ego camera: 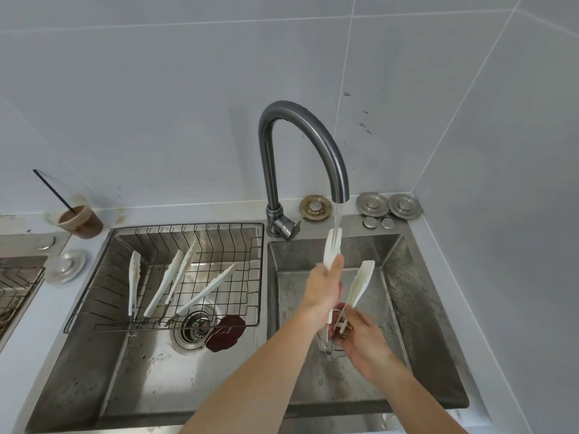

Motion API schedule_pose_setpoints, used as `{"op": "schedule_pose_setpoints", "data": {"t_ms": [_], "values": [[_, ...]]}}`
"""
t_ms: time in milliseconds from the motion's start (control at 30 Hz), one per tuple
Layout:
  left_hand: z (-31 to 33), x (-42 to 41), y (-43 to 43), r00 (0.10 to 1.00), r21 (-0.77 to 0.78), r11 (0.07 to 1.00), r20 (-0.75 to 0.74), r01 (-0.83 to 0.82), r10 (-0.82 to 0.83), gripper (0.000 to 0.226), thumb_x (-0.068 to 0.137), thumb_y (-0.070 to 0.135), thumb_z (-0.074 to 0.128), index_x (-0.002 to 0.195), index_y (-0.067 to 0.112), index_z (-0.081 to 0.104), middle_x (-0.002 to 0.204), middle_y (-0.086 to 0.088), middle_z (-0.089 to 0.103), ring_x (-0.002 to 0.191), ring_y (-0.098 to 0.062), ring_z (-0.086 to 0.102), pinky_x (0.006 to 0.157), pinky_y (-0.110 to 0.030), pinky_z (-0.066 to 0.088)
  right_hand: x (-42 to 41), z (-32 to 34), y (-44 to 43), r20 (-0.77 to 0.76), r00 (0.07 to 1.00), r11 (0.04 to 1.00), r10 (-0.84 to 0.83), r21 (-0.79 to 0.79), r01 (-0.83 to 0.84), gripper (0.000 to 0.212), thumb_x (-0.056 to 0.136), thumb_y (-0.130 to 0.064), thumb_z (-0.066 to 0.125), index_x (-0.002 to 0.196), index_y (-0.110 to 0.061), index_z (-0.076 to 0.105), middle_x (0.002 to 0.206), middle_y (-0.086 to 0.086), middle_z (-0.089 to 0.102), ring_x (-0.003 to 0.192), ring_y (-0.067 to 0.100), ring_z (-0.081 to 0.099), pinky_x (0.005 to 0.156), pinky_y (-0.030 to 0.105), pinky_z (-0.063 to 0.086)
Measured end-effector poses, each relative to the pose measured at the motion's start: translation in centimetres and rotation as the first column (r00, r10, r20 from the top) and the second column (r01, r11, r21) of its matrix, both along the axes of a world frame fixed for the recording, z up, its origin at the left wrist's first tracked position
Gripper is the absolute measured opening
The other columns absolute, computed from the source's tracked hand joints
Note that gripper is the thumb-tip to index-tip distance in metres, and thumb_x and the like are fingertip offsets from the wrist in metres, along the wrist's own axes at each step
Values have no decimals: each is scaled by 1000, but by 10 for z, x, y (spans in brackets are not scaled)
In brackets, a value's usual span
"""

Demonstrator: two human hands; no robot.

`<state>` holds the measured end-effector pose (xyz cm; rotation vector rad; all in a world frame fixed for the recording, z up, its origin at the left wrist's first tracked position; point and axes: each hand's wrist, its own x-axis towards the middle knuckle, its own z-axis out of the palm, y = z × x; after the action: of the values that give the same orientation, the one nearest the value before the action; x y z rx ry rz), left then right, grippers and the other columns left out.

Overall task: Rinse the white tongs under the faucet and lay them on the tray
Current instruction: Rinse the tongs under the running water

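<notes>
I hold a pair of white tongs (360, 283) spread open over the right sink basin (407, 308). My left hand (322, 289) grips one arm of them, whose tip sits in the stream of water from the grey curved faucet (313, 136). My right hand (360, 339) holds the hinged metal end, and the other arm points up to the right. The tray is a wire rack (175, 324) across the left basin, with three more white tongs (175, 283) lying in it.
A brown rag (225, 336) lies by the left basin's drain (194, 327). A plastic cup of brown drink (80, 222) with a straw stands at the back left. Metal sink plugs (388, 206) lie on the ledge behind the right basin, in the tiled corner.
</notes>
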<state>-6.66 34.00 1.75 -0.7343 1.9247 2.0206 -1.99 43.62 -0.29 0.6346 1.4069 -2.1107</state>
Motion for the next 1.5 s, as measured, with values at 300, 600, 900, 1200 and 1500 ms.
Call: {"op": "schedule_pose_setpoints", "data": {"t_ms": [300,600,900,1200,1500], "values": [[22,-24,-2,954,232,962,291,-141,69,60,77,76,46,67,17,45,42,6,26,32,-10,20,34,-20,22,-6,-1,14,-69,997,999,28,37,-25,24,101,-16,36,110,-3,54,61,7,61,54,19,59,58,33,48],[17,-14,2,993,275,959,108,-64,36,56,93,61,32,72,12,48,45,3,36,36,-12,31,38,-22,28,-12,-7,6,-5,1000,997,25,79,-25,33,102,-15,35,109,4,60,79,19,62,66,26,56,61,36,49],[19,-13,-16,981,365,915,-11,-175,192,30,103,31,31,100,7,49,55,1,47,37,-11,27,42,-26,24,-31,6,-18,41,998,998,54,-18,-53,27,99,-2,34,101,3,60,72,14,68,62,24,63,55,34,53],[25,-23,-40,930,274,890,162,-364,330,63,88,70,30,68,12,44,39,5,29,30,-10,22,34,-18,20,-51,5,-38,8,987,976,161,148,-160,27,98,-2,32,110,0,56,88,16,65,68,23,61,58,33,49],[27,-7,-31,918,361,844,178,-396,354,64,89,70,25,64,13,41,42,5,27,31,-10,18,37,-20,18,-84,1,-60,98,986,853,137,494,-167,30,100,-27,39,89,-3,53,69,14,57,50,21,51,43,25,38]]}}
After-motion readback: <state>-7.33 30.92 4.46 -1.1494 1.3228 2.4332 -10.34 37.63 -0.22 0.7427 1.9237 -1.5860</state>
